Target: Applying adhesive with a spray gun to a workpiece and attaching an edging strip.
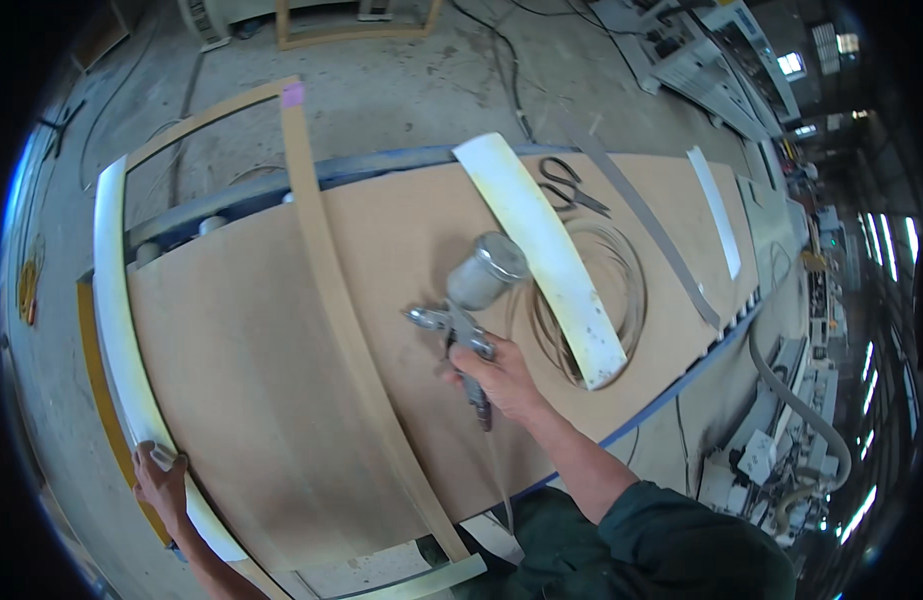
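My right hand (491, 370) is closed around the handle of a metal spray gun (461, 325), a finger near its trigger. The gun's round silver cup (486, 272) tilts up to the right, and its nozzle points left. A thin hose runs down from the handle. At the far left, my left hand (161, 485) is closed over a long white strip (116, 290) along the side of a wooden frame (326, 250). Something small and silver shows at its fingers; I cannot make out what. The frame lies across a large brown board (251, 390).
Right of the gun, a loose white strip (541, 250) lies over a coil of thin edging (631, 300). Black scissors (573, 190), a grey strip (651, 220) and a short pale strip (716, 215) lie beyond. A blue-edged roller table (636, 415) supports the board. Machines (696, 65) stand at upper right.
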Demonstrator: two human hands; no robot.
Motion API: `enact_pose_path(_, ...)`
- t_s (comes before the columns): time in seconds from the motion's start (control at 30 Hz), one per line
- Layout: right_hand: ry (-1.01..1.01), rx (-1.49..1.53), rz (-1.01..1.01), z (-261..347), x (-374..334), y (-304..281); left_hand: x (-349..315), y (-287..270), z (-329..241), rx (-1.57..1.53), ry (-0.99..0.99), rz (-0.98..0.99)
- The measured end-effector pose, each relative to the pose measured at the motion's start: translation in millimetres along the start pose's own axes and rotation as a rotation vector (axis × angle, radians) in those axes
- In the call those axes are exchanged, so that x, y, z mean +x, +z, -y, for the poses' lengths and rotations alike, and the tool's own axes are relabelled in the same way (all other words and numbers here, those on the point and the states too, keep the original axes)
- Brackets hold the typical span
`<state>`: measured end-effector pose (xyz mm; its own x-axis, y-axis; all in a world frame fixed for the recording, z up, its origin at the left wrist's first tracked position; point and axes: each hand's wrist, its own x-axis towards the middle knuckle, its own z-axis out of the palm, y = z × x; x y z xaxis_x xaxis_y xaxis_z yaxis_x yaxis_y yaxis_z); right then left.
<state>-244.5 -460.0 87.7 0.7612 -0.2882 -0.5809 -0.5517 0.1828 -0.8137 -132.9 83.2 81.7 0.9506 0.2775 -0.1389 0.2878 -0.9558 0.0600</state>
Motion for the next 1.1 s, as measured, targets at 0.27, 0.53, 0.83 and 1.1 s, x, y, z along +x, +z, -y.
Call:
enact_pose_path(0.27, -0.399, -0.550, -0.405, 24.7, -24.8, -72.2, -15.6, 21.2, -7.6, 0.329, 0.158, -0.050)
enact_pose_path(0.53, -0.202, -0.923, -0.680, 34.7, 41.7, -148.4, -32.7, 26.9, -44.8, 0.420, 0.051, -0.088)
enact_pose_path(0.83, -0.279, -0.695, -0.577, 63.8, 65.0, -196.1, -53.1, 81.9, -87.4, 0.084, 0.171, -0.353)
enact_pose_path(1.1, -0.021, -0.986, -0.537, 60.3, 73.0, -187.5, -63.1, 100.4, -152.1, -0.138, 0.057, -0.342)
